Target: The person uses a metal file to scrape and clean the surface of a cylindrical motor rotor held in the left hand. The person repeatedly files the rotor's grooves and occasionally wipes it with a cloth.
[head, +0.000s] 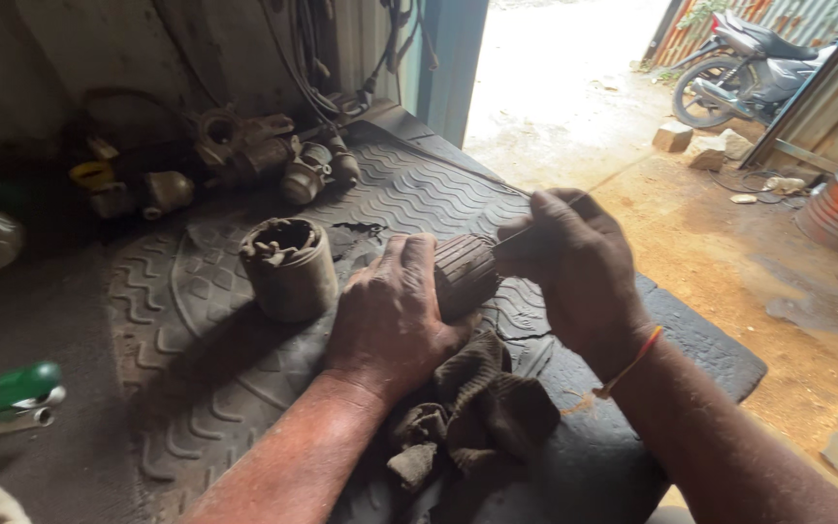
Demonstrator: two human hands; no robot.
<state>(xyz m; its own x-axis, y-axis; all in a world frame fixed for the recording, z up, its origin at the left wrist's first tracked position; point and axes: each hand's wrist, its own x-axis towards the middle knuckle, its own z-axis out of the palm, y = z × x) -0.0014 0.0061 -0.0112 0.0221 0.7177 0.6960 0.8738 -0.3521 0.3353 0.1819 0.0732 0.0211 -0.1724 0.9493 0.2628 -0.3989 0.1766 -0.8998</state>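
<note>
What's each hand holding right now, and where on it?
Left hand grips the ribbed dark cylinder at its near end. Right hand pinches a thin blade by its rear end.

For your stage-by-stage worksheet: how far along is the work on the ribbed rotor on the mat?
Done: the cylindrical housing stands apart, rotor out. In hand: left hand steadies the ribbed rotor; right hand works a thin blade against it. Left: grime remains; the rag lies unused.

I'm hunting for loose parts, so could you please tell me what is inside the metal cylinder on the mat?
The cylinder stands open-topped on the mat. Its dark bore shows, with small lugs at the rim. Its depths are in shadow, so I cannot tell whether loose parts lie there.
</note>
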